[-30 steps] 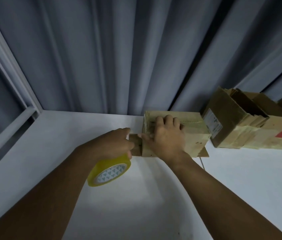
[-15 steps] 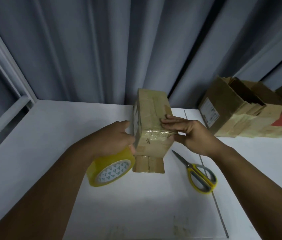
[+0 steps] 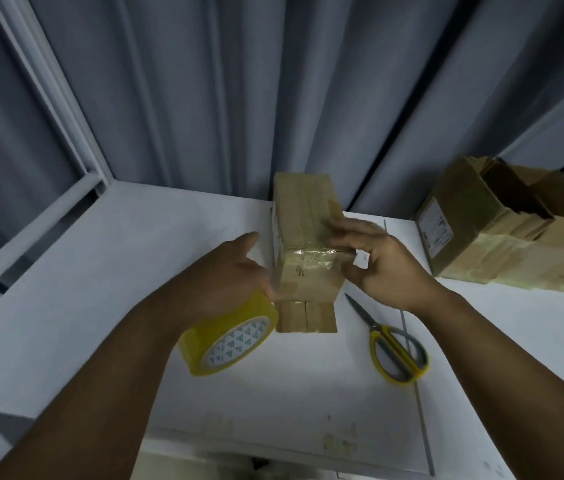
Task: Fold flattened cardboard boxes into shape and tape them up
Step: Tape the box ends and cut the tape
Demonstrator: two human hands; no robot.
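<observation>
A small brown cardboard box stands in the middle of the white table, its long side running away from me, with its near flaps splayed on the surface. A shiny strip of clear tape crosses its top. My left hand grips a yellow roll of tape against the box's left side. My right hand is on the box's right side, fingers over the top by the tape strip and thumb against the side.
Yellow-handled scissors lie on the table right of the box, blades pointing at it. A larger open cardboard box with flattened cartons stacked in and beside it sits at the back right. Grey curtains hang behind the table; a window frame is at left.
The box was turned from lying crosswise to lengthwise, uncovering the scissors. My right hand moved from its top to its right side. The left hand kept the tape roll.
</observation>
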